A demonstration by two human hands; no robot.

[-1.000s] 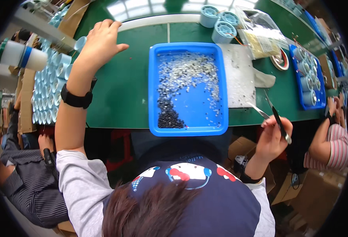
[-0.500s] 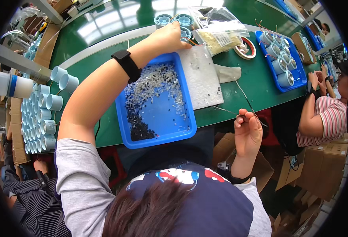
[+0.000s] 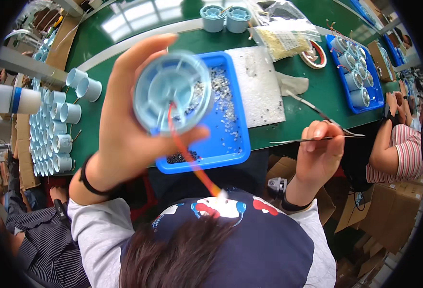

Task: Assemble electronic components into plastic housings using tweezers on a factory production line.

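Note:
My left hand (image 3: 118, 120) is wrapped round a pale blue round plastic housing (image 3: 173, 72), raised over a blue tray (image 3: 242, 129). From the housing's middle hang red and orange wires (image 3: 182, 148), blurred, with a white end. Small clear and black pieces (image 3: 223, 93) lie scattered in the tray, partly hidden by the hand and housing. Pinched in the fingers of my right hand (image 3: 319, 158) are long thin metal tweezers (image 3: 293, 141), their arms spread wide, to the right of the tray. A white foam sheet (image 3: 259, 91) with stray pieces lies against the tray.
Two more blue housings (image 3: 213, 21) stand at the back beside a plastic bag (image 3: 285, 43) and a tape roll (image 3: 313, 56). Stacked blue cups (image 3: 53, 139) fill the left. At right, a blue tray (image 3: 350, 101) holds assembled units; a co-worker (image 3: 398, 149) sits beyond.
My left hand has taken one housing from the group at the back and brought it nearer, over the tray. My right hand, with the tweezers, has shifted right and turned.

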